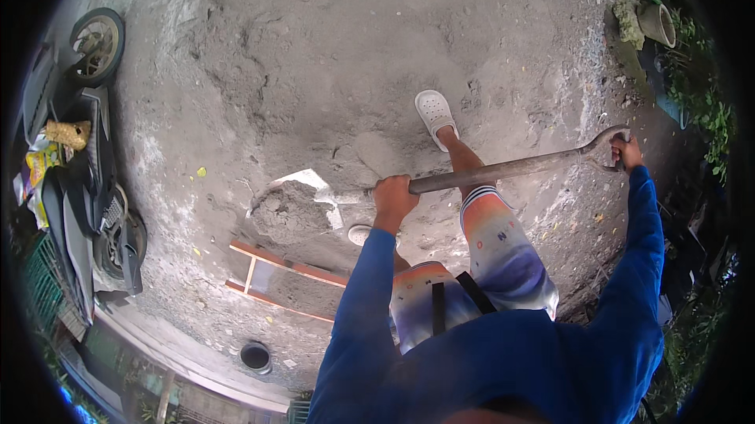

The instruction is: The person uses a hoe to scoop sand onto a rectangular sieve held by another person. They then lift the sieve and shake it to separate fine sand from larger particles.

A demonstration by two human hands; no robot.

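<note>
A shovel with a wooden shaft lies across my front, its blade to the left. My left hand grips the lower shaft near the metal socket. At the other end, my right hand is closed on the D-shaped handle. The metal blade bears a heap of grey sand or cement mix. Just below the blade lies a wooden frame, with grey material inside it, partly hidden by my left sleeve. Loose grey sand spreads over the ground ahead.
A motorcycle with bags on it stands at the left. A dark round container sits at the lower left, near a concrete ledge. Plants and a tipped pot line the right edge. My feet wear white clogs.
</note>
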